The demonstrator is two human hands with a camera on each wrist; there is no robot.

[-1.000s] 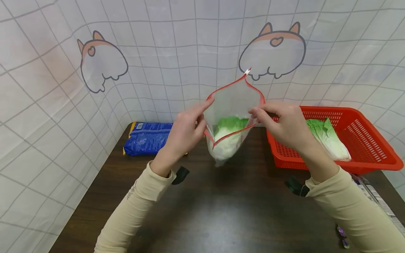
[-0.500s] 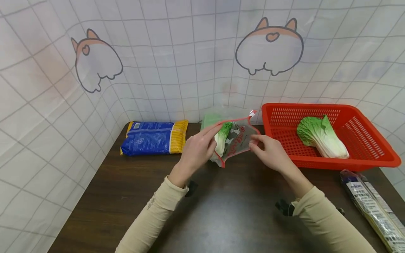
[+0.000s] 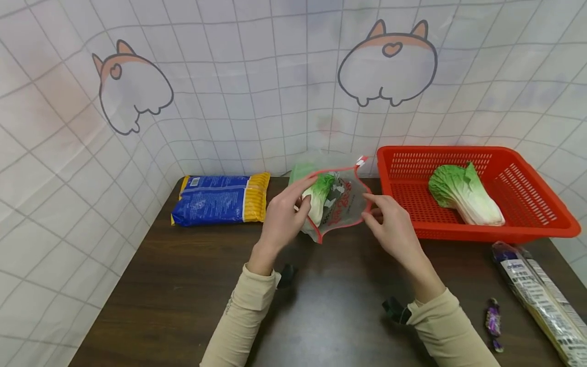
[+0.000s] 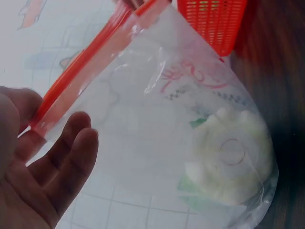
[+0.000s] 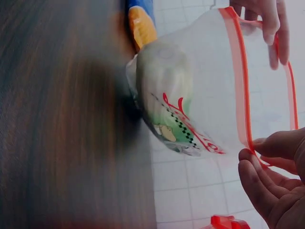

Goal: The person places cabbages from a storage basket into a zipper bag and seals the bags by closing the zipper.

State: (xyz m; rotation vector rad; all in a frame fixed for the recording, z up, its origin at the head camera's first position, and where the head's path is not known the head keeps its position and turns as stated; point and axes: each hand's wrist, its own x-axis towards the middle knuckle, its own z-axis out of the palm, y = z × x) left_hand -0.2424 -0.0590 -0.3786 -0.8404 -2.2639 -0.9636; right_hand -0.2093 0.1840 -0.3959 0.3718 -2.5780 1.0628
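Note:
A clear zip bag (image 3: 344,206) with a red zip rim and red print is held with its mouth spread toward me. Inside lies a small napa cabbage (image 3: 315,205), its white base showing through the plastic in the left wrist view. My left hand (image 3: 285,218) pinches the left side of the rim, other fingers loosely bent. On the opposite side, my right hand (image 3: 393,221) pinches the rim between thumb and fingers, as the right wrist view shows. A white slider (image 3: 362,161) sits at the rim's far corner.
To the right, a red basket (image 3: 541,224) holds another napa cabbage (image 3: 468,196). A blue and yellow packet (image 3: 220,200) lies at back left. Near the right edge are a long clear packet (image 3: 536,295) and a purple wrapped piece (image 3: 493,323). A gridded curtain (image 3: 257,92) hangs behind.
Both hands have lowered the bag from in front of the curtain toward the table, and its mouth has tipped. Over the last half second they have shifted only slightly.

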